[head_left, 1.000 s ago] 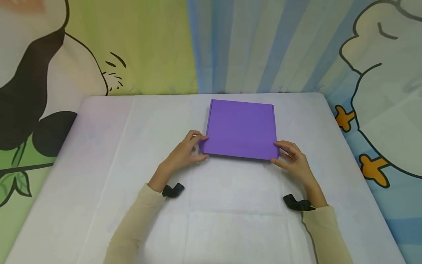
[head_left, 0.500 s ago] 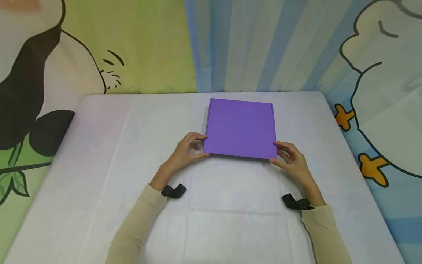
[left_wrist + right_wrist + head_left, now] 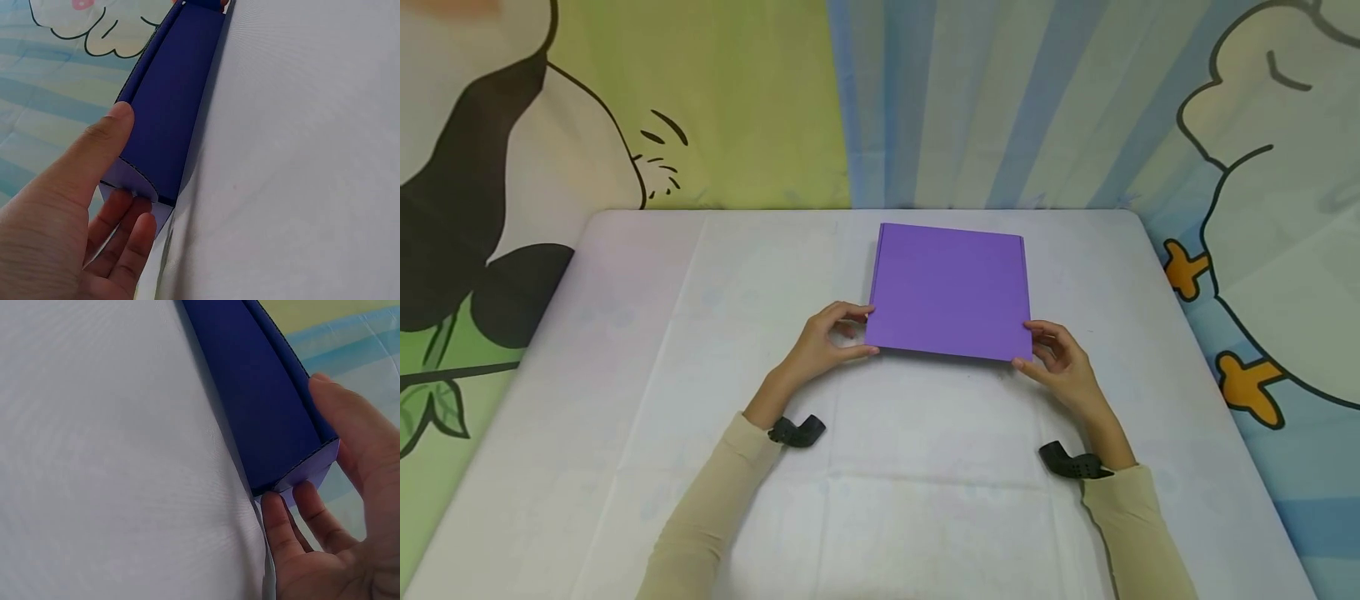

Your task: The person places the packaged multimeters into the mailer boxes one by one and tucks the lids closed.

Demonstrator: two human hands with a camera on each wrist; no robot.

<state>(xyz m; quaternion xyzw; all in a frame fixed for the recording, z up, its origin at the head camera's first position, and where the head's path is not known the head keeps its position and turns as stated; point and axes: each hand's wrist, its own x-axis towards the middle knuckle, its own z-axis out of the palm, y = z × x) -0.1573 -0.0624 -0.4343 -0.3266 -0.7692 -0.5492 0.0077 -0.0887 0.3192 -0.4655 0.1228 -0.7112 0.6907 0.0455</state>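
Observation:
A purple cardboard box (image 3: pixel 951 292) lies flat side up on the white table, its back edge near the table's far side. At its front left corner my left hand (image 3: pixel 827 340) pinches it, thumb at the front edge and fingers along the side. My right hand (image 3: pixel 1063 364) grips the front right corner the same way. Up close in the left wrist view, the box's front (image 3: pixel 169 94) looks dark blue, with a folded side flap (image 3: pixel 131 178) at the corner. A matching flap (image 3: pixel 306 465) shows between thumb and fingers in the right wrist view.
White cloth with fold lines covers the table (image 3: pixel 925 517). Behind it hangs a printed backdrop (image 3: pixel 970 100) with cartoon figures and stripes, continuing down both sides. A black wrist camera (image 3: pixel 799 432) sits on the left wrist, another (image 3: pixel 1071 462) on the right.
The crease near the lid's front has smoothed out, and the front left corner no longer juts outward. My left hand has shifted slightly to the right; the right hand stays nearly still.

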